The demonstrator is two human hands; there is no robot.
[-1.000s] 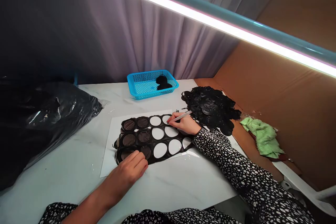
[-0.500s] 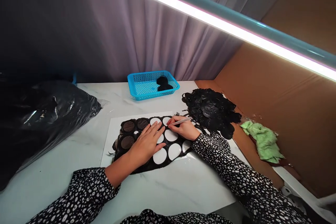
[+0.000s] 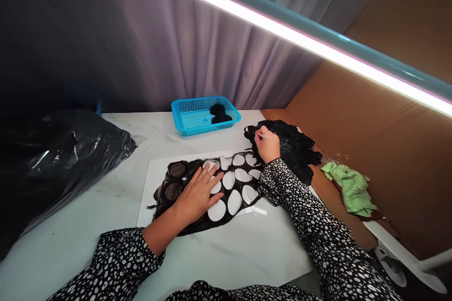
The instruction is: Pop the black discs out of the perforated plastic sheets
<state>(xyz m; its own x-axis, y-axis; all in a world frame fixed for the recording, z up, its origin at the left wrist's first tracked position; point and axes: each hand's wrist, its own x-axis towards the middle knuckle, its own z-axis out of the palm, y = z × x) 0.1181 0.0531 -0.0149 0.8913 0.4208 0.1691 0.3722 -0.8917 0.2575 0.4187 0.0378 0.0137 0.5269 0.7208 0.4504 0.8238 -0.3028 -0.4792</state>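
Observation:
A black sheet with rows of round holes lies over a white board on the marbled table. My left hand rests flat on the sheet with its fingers spread. Over the left edge of a pile of thin black discs, my right hand is closed on a thin white tool. Whether it also pinches a black piece is too small to tell. The left part of the sheet still has dark discs in its circles; white shows through the other holes.
A blue perforated basket with a few black pieces stands at the back. On the left lies a large black plastic bag. A green cloth is at the right, by the brown cardboard wall. A bright lamp tube crosses above.
My right hand has moved from the sheet up and right to the black pile, with the tool. The sheet's right part has shifted and bunched slightly. My left hand stays on the sheet.

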